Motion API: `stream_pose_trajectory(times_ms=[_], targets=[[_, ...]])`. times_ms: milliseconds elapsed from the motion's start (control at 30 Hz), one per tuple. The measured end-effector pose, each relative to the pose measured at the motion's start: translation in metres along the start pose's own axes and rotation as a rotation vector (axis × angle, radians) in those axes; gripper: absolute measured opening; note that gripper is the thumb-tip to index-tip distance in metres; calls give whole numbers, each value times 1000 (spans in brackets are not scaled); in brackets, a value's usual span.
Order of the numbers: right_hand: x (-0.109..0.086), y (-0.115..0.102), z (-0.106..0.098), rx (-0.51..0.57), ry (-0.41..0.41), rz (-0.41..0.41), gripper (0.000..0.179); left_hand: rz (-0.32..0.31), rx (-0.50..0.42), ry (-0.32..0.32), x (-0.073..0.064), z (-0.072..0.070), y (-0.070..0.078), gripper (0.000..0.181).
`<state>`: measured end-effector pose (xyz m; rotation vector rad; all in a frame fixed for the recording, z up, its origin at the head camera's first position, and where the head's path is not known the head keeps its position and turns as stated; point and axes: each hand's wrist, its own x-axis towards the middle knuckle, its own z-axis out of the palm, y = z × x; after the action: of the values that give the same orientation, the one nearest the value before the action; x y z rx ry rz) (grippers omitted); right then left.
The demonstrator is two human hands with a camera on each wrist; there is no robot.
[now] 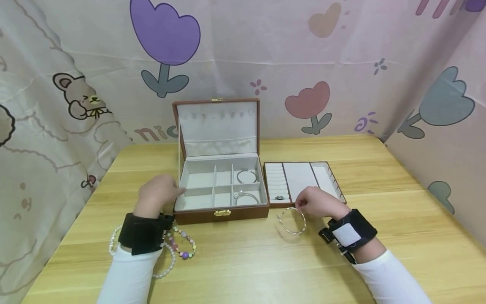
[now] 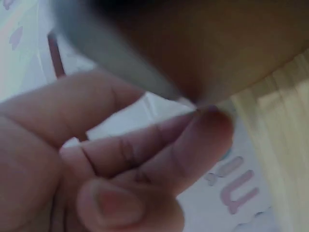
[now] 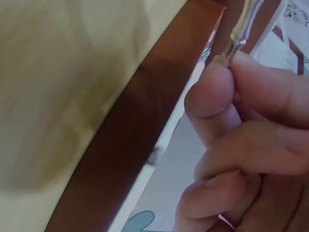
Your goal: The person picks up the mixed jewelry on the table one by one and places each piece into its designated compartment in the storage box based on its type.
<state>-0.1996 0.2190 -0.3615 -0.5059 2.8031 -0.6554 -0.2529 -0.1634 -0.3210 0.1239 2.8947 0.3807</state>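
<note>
My right hand [image 1: 319,202] pinches a thin, shiny bangle [image 1: 303,222] between thumb and fingertips, in front of the lift-out tray. In the right wrist view, part of the bangle [image 3: 240,36] rises above the pinching fingertips. At the left wall of an open brown jewelry box [image 1: 222,217], my left hand [image 1: 157,194] grips the rim, one fingertip over it. The left wrist view has the box's side [image 2: 231,53] blurred, close to the fingers [image 2: 203,140]. Two silver bangles lie in the box's right compartments, one at the back [image 1: 247,177] and one in front [image 1: 247,197].
Beside the box lies a jewelry tray [image 1: 300,173] with ring slots and a ring [image 1: 279,197]. Near my left wrist are a colored bead bracelet [image 1: 184,255] and pearl strands [image 1: 167,272], partly hidden by the forearm. A patterned cloth [image 1: 235,42] hangs behind the wooden table [image 1: 235,261].
</note>
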Motion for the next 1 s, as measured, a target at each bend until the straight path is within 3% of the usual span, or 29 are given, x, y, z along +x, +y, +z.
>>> stream_pose_trajectory(times_ms=[133,267,367,500,700,833,1000], targets=[[4,-6,-1,-5,-4,-36,11,51,59,91,-12,-1,19,36],[6,-12,-3,-2,-9,-66,10,169,87,155,-29,4,46,34],[8,-18,-5,-1,-7,-96,9,228,91,160,-40,9,62,30],[13,-28,-7,23,-23,-128,11,257,64,130,-49,16,75,25],[26,-45,-10,42,-32,-159,12,332,-2,112,-45,29,84,19],[33,-57,-13,48,-30,-175,12,403,-59,136,-40,41,89,18],[41,-68,-14,58,-43,-185,11,450,-84,165,-38,50,94,18]])
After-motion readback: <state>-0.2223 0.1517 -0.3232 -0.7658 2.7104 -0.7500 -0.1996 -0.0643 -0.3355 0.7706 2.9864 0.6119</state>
